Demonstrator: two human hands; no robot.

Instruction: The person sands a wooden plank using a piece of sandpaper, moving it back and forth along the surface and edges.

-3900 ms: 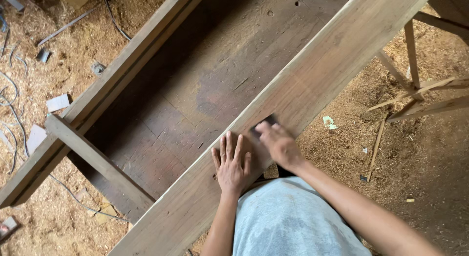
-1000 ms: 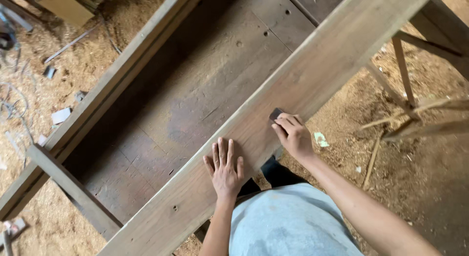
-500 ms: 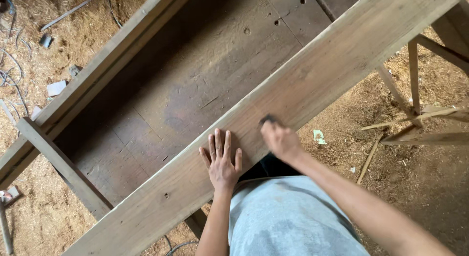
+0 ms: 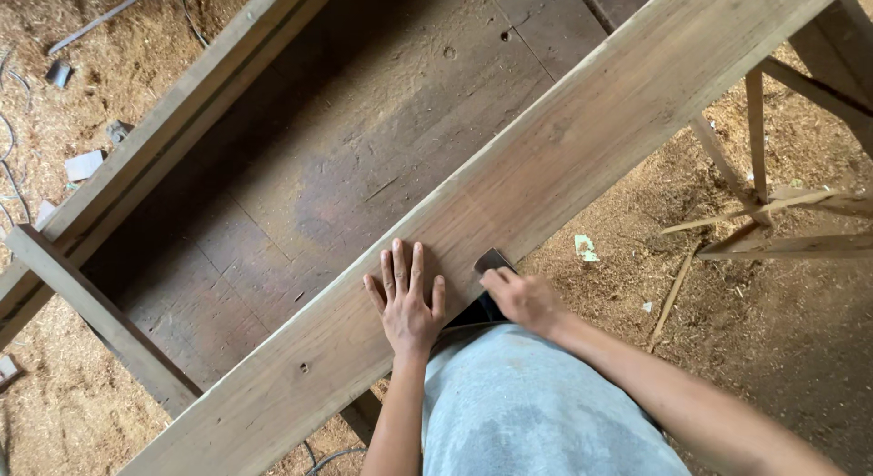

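A long pale wooden plank [image 4: 564, 158] runs diagonally from lower left to upper right, as the near side of a big wooden frame. My left hand [image 4: 406, 303] lies flat on the plank, fingers spread, holding nothing. Just to its right, my right hand [image 4: 520, 299] presses a small dark sanding piece [image 4: 492, 260] against the plank's near edge, fingers curled over it. My grey shirt fills the bottom of the view.
Dark floorboards [image 4: 364, 167] lie inside the frame, and a second pale rail [image 4: 173, 130] forms its far side. Thin wooden slats [image 4: 773, 221] stand at the right. Sawdust covers the ground, with paper scraps [image 4: 84, 165] and cables at the left.
My right hand has slid the sanding piece back and forth along the plank's edge and now sits lower, close to my left hand. The left hand stays flat on the plank.
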